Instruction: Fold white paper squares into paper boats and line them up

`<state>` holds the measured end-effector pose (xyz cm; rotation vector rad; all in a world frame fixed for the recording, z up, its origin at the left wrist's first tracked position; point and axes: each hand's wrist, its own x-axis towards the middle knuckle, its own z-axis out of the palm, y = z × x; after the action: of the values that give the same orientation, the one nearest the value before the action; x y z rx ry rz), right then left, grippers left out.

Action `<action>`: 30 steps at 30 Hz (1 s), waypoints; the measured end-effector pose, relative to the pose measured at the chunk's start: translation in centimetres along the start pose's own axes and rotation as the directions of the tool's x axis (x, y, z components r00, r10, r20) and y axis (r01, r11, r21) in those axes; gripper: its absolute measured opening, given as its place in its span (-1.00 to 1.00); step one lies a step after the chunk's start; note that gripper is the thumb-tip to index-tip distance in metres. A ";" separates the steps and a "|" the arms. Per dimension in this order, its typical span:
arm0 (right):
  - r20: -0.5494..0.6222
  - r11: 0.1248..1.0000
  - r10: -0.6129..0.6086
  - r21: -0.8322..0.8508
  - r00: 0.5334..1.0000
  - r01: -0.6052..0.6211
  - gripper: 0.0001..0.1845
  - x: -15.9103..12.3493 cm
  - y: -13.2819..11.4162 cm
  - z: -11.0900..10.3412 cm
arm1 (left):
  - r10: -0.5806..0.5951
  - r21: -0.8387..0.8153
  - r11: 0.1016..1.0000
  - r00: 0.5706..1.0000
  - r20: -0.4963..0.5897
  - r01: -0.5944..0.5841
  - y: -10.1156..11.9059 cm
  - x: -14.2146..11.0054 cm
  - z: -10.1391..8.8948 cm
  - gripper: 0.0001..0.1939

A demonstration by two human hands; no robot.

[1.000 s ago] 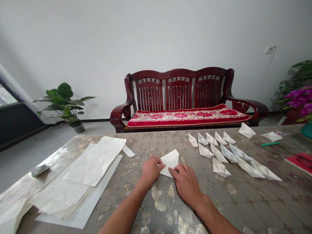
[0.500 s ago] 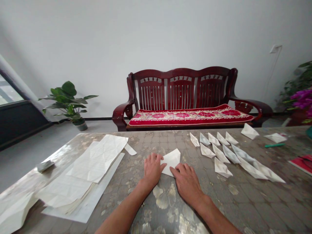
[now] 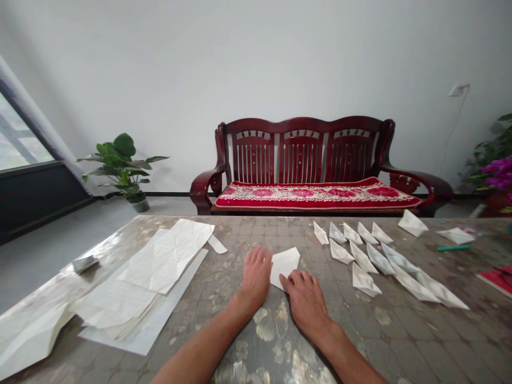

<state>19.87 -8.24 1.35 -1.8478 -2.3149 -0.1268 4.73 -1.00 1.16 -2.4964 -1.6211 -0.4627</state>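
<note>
White paper piece (image 3: 285, 267) lies flat on a mottled grey-and-gold table (image 3: 372, 341)

The left hand (image 3: 256, 276) is open and palm down, with its fingers just beside the paper's left edge and no grip on it. The right hand (image 3: 306, 304) is also open and flat, its fingertips (image 3: 294, 277) resting on the paper's lower edge. The paper sits on the table between the two hands.

To the right stand rows of folded paper boats (image 3: 362, 257), with a green marker (image 3: 454, 248) and a red notebook (image 3: 498, 281) farther along. To the left, a pile of creased paper sheets (image 3: 164, 264) lies on a long white sheet (image 3: 172, 301), near a small grey object (image 3: 85, 263).

Beyond the table's far edge stands a dark red wooden bench (image 3: 300, 152) with a red floral cushion (image 3: 316, 196). A potted plant (image 3: 124, 168) stands on the floor to its left, against a white wall (image 3: 256, 64).
</note>
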 end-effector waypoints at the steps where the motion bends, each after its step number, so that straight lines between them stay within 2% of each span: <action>1: -0.003 1.000 0.000 0.000 1.000 0.000 -0.62 0.0 0.0 0.0 | 0.041 -0.035 0.999 0.999 0.020 -0.041 0.6 -0.9 0.2 -0.61; 5: -0.007 1.000 0.000 0.012 1.000 0.000 -0.65 -0.1 -0.1 -0.2 | 0.137 -0.066 0.989 0.986 0.094 -0.131 2.5 -4.9 1.6 -0.50; 9: 0.007 1.000 0.009 0.014 1.000 -0.009 -0.62 -0.1 -0.2 -0.3 | 0.174 -0.017 0.985 0.981 0.084 -0.173 2.3 -6.4 2.2 -0.40; 14: 0.001 1.000 0.016 0.011 1.000 -0.016 -0.62 -0.1 -0.4 -0.1 | 0.209 -0.017 0.978 0.972 0.111 -0.208 0.1 -5.3 1.5 -0.39; 20: -0.016 1.000 0.020 0.001 1.000 -0.020 -0.61 0.0 -0.9 -0.1 | 0.286 -0.041 0.958 0.944 0.163 -0.283 -2.0 -2.8 1.1 -0.49; 23: -0.037 1.000 0.021 0.011 0.999 -0.021 -0.63 0.0 -1.2 -0.4 | 0.210 -0.010 0.977 0.964 0.165 -0.211 -1.4 -1.7 1.6 -0.51; 26: -0.059 0.999 0.022 0.045 0.998 -0.020 -0.64 -0.1 -1.1 -0.5 | 0.112 0.022 0.993 0.986 0.121 -0.116 0.0 -1.5 2.3 -0.52; 30: -0.070 0.992 -0.012 0.122 0.997 0.020 -0.60 -0.3 -0.6 0.1 | 0.129 -0.019 0.992 0.984 0.123 -0.128 0.9 -1.8 2.7 -0.52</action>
<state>19.38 -8.68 1.22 -1.7386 -2.2379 -0.0482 5.37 -2.23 -1.91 -2.6662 -1.4889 -0.3067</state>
